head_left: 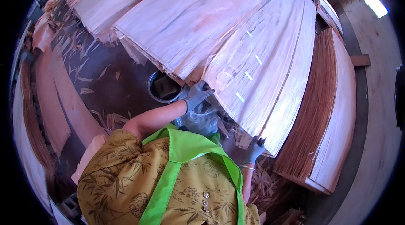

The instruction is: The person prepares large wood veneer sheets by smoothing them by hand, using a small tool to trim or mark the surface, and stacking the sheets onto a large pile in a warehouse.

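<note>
Olive patterned shirt (122, 170) with bright green apron straps (177, 157) fills the lower centre of the frame, closest to the lens.

Veneer sheet (261, 60): large, pale, thin wood, running from upper centre down to right of centre. Its lower edge is ragged. It lies on top of other pale sheets (139, 1) fanned toward the upper left.

Veneer stack (329, 111): right of frame, thick pile with dark layered edge showing and a pale top face. It sits just beside the lifted sheet's right edge.

Dark floor (114, 81): left of centre, littered with wood slivers and scraps. Reddish board strips (55, 94) lie along the far left.

Round dark bucket (162, 86): centre of frame, partly tucked under the sheet edges, with a flat scrap inside.

Crumpled clear plastic bag (201, 119): just below the bucket, near the left wrist.

Left hand (196, 95): grey glove, bare forearm reaching up from lower centre. Fingers curled around the near corner of the veneer sheet, gripping its edge.

Right hand (254, 150): grey glove, bangle at the wrist, lower right of centre. Fingers pressed together, pinching the sheet's lower ragged edge. Thumb position not clear.

Both hands hold the same sheet, well apart along its near edge.
</note>
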`<move>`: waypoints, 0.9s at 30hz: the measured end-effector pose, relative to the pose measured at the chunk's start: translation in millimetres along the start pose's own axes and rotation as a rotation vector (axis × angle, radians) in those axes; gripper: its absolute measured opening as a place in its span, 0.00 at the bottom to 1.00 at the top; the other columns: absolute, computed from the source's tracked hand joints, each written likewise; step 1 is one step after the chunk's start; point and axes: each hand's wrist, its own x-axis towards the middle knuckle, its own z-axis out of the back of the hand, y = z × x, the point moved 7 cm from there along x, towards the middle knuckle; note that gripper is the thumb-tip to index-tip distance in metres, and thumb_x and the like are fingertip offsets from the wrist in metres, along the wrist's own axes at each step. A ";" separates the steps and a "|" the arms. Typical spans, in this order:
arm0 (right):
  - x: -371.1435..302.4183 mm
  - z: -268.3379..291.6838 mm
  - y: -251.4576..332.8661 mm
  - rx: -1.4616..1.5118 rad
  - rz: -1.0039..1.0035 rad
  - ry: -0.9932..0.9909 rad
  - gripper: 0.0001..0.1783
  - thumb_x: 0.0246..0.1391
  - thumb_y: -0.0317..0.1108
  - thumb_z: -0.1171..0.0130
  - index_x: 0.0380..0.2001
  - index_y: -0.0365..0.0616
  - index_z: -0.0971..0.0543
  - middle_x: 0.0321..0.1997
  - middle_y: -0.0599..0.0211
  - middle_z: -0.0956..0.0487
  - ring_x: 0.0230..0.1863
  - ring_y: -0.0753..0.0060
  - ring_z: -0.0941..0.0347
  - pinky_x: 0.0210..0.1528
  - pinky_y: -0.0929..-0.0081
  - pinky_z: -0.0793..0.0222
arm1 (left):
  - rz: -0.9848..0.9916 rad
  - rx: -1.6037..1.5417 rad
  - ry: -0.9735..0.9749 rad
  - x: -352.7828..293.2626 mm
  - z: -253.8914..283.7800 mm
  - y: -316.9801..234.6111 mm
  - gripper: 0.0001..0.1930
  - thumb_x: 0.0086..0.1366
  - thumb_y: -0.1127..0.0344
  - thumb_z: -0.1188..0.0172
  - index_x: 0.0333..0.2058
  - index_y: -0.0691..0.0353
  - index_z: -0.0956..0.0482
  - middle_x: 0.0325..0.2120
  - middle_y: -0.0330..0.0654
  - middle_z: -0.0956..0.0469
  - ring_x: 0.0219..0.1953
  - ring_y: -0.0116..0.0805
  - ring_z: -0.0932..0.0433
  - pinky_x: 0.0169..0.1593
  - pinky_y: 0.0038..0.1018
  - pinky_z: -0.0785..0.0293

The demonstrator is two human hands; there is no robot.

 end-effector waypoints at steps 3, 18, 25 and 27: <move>-5.3 12.3 -12.1 -0.002 0.013 -0.009 0.11 0.51 0.26 0.43 0.17 0.47 0.30 0.15 0.82 0.37 0.17 0.88 0.46 0.18 0.84 0.53 | -0.165 0.482 -0.095 -2.1 -6.8 -17.3 0.27 0.51 0.59 0.35 0.46 0.68 0.32 0.41 0.52 0.27 0.42 0.44 0.26 0.46 0.31 0.31; 28.6 59.0 -66.4 0.015 -0.033 0.196 0.12 0.50 0.26 0.44 0.17 0.46 0.33 0.11 0.81 0.39 0.12 0.89 0.46 0.14 0.83 0.55 | 0.057 0.165 -0.400 1.9 -5.3 -4.9 0.18 0.53 0.59 0.38 0.32 0.70 0.29 0.28 0.51 0.23 0.33 0.40 0.24 0.38 0.34 0.31; 34.8 39.4 -59.4 0.114 -0.095 0.191 0.09 0.52 0.27 0.45 0.20 0.45 0.32 0.17 0.82 0.36 0.18 0.89 0.45 0.18 0.84 0.51 | -0.013 0.704 -0.299 13.7 -0.8 -47.4 0.23 0.57 0.48 0.44 0.20 0.67 0.28 0.20 0.58 0.26 0.26 0.55 0.25 0.30 0.41 0.31; 27.1 29.2 -65.2 0.179 -0.123 0.227 0.07 0.52 0.27 0.46 0.22 0.43 0.30 0.18 0.81 0.34 0.19 0.87 0.44 0.19 0.84 0.49 | -0.176 0.755 -0.327 11.7 -11.3 -90.2 0.24 0.57 0.47 0.44 0.19 0.66 0.28 0.18 0.56 0.27 0.24 0.56 0.26 0.27 0.41 0.31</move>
